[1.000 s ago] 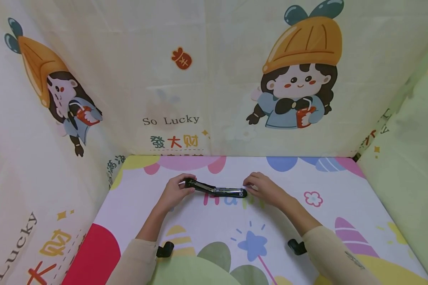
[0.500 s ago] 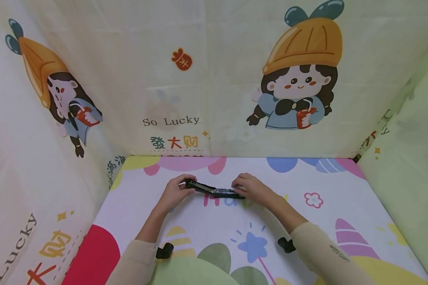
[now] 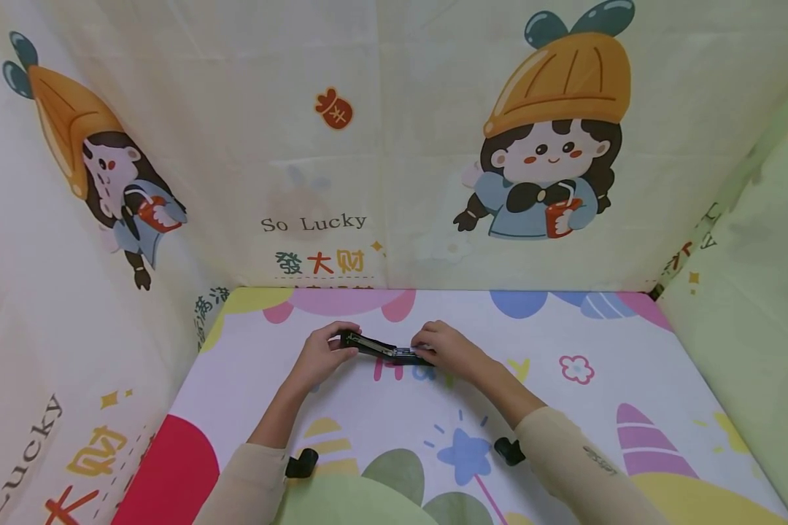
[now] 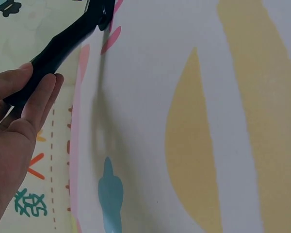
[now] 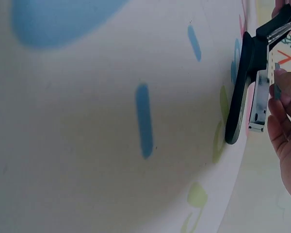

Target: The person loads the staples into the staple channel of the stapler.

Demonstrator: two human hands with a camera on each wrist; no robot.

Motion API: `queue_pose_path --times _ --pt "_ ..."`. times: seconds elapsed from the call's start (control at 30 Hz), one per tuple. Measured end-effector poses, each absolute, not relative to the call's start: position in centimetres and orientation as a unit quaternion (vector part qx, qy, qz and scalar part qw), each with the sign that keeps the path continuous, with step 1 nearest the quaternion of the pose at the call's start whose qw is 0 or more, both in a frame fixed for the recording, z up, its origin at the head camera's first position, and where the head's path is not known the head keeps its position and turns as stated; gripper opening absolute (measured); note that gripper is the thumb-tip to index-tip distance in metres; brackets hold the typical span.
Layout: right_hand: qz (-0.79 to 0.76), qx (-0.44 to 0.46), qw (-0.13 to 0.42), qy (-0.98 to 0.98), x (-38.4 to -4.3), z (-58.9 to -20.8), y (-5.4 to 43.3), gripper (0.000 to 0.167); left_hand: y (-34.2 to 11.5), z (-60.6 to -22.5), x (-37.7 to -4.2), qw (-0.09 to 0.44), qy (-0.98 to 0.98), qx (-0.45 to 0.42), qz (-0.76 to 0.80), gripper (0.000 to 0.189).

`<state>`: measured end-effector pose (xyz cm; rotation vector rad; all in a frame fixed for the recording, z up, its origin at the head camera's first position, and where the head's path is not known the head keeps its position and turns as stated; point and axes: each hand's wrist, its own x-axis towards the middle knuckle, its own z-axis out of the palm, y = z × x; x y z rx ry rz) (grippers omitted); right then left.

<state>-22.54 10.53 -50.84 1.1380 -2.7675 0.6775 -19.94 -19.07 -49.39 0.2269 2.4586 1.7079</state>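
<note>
Left fingers (image 4: 41,99) grip unfolded stapler (image 3: 374,346), right fingers (image 5: 277,133) pinch grey strip (image 5: 277,90), printed tabletop (image 3: 381,415) beneath, cartoon cloth (image 3: 420,95) behind

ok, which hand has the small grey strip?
The right hand: it pinches the strip beside the opened-out stapler. The left hand grips one end of the stapler instead.
</note>
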Motion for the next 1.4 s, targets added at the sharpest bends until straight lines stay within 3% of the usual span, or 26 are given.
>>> queue_pose_path --times 0.47,1.4 --pt "0.201 0.358 -0.008 -0.912 -22.6 -50.8 9.4 0.016 -19.3 -49.4 -19.9 0.066 0.82 0.078 0.564 0.042" --pt "0.193 0.359 -0.002 -0.913 -22.3 -50.1 9.5 0.015 -19.0 -49.3 -20.1 0.067 0.826 0.073 0.555 0.042"
